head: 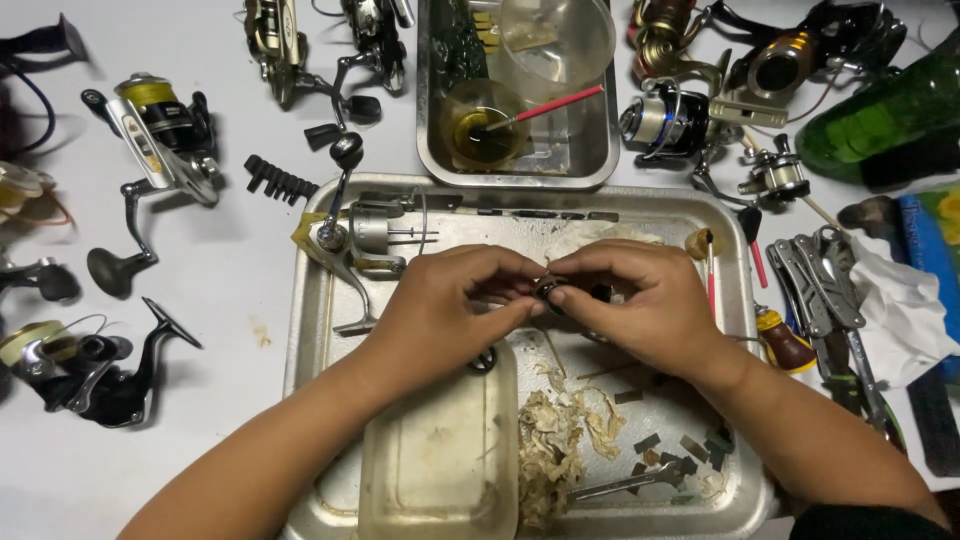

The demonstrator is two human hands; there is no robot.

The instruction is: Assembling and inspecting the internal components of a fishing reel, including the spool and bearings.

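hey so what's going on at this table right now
A person's left hand and right hand pinch a small dark round part between their fingertips over a metal tray. A partly stripped fishing reel lies in that tray, with more spinning reels spread over the white table.

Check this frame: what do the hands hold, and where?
Both hands, left hand and right hand, pinch a small dark round part by its edges, between fingertips.
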